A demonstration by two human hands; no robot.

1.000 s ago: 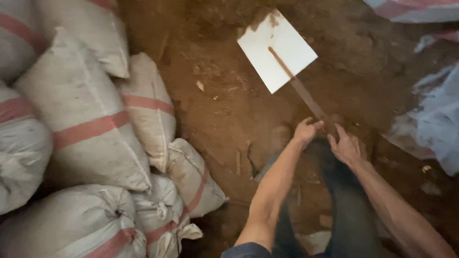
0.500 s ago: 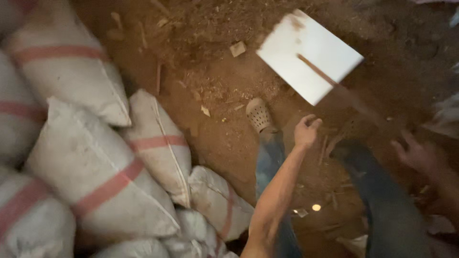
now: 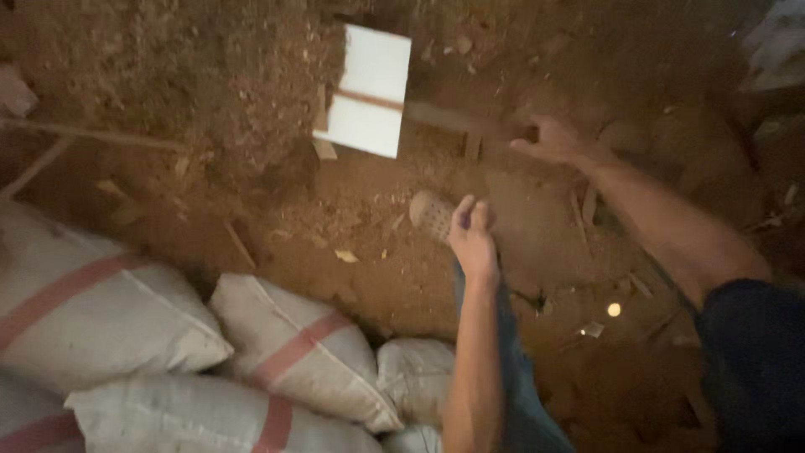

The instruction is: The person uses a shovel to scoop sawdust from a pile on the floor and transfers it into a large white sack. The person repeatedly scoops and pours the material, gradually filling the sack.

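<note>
Over brown dirt, right hand (image 3: 553, 139) apparently closed on shovel (image 3: 366, 91) handle, left hand (image 3: 471, 235) loose, empty.

The floor (image 3: 394, 277) is bare brown dirt with small chips and sticks on it. A heap of loose dirt (image 3: 210, 92) sits at the top left. White sacks (image 3: 293, 352) with red stripes lie stacked at the bottom left. The light is dim and warm.

White sacks (image 3: 298, 348) with red stripes lie piled at the lower left.
</note>
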